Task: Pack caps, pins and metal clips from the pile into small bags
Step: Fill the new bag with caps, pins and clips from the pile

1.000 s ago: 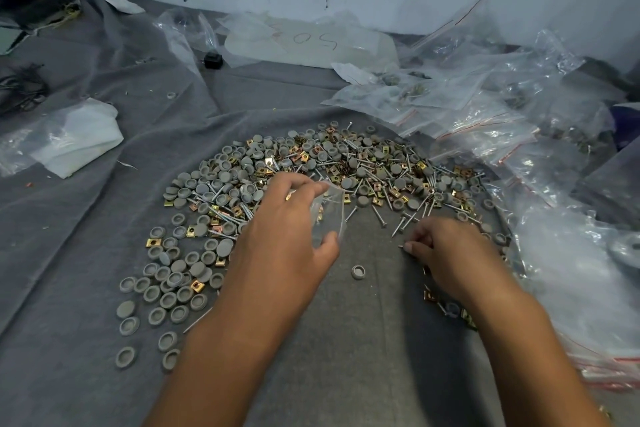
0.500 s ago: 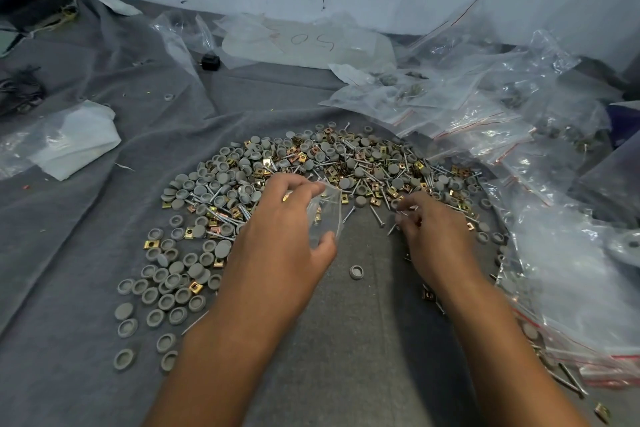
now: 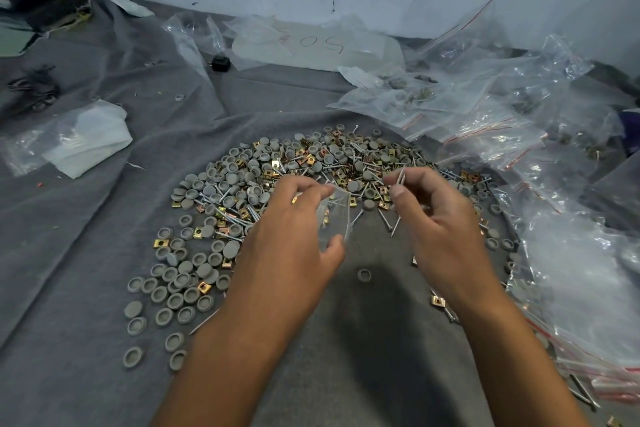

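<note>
Left hand (image 3: 294,239) is pinching a small clear bag (image 3: 335,215) between thumb and curled fingers, mouth facing the other hand. The bag is so see-through its edges are tough to trace, and I can't tell what's in it. Right hand (image 3: 440,215) has its fingertips closed on a few thin pins (image 3: 401,177), held up just right of the bag's mouth; how many pins, no idea, they blur together. Its lower fingers are curled under, and it hides the part of the pile behind it.

Half a second back the right hand was down in the pile with fingers on the cloth; now it's lifted and swung toward the bag with pins in it. Left hand and bag have hardly budged.

The pile (image 3: 311,170) of grey caps, pins and brassy clips sits on the grey cloth (image 3: 86,253) right past both hands, and loose caps (image 3: 173,291) trail off toward the near left. One lone cap (image 3: 364,275) lies between the wrists.

Filled bags (image 3: 502,121) with red zip strips heap up on the right, cut off by the frame edge, contents mostly mush. Farther back a plastic sheet (image 3: 311,48) has handwriting that reads like "50" upside down. A small black thing (image 3: 220,62) next to it is too small to identify. Folded white plastic (image 3: 86,139) lies far left.
</note>
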Available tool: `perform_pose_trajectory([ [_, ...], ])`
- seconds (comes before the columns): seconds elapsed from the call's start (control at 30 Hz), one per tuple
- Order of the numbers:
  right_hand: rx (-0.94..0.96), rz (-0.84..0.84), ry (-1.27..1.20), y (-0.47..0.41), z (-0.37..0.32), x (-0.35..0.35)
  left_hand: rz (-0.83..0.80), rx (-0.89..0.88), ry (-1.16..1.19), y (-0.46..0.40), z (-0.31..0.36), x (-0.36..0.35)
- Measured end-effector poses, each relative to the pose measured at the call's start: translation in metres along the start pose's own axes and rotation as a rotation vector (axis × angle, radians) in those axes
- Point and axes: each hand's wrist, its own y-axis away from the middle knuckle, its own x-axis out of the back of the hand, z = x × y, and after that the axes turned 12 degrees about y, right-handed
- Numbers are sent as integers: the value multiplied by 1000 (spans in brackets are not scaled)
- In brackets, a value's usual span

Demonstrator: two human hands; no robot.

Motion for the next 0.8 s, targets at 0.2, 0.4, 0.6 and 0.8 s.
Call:
perform_pose_trajectory([
  [0.2, 348, 32, 234, 17, -31, -15, -16, 6, 6, -2, 0, -1],
  [0.4, 321, 156, 183, 17, -31, -16, -14, 7, 3, -1, -2, 1],
  [0.6, 126, 187, 121, 7, -12, -10, -8, 6, -2, -2, 0, 1],
  [0.8, -350, -145, 659, -8, 44, -4, -13, -4, -3, 1, 1, 2],
])
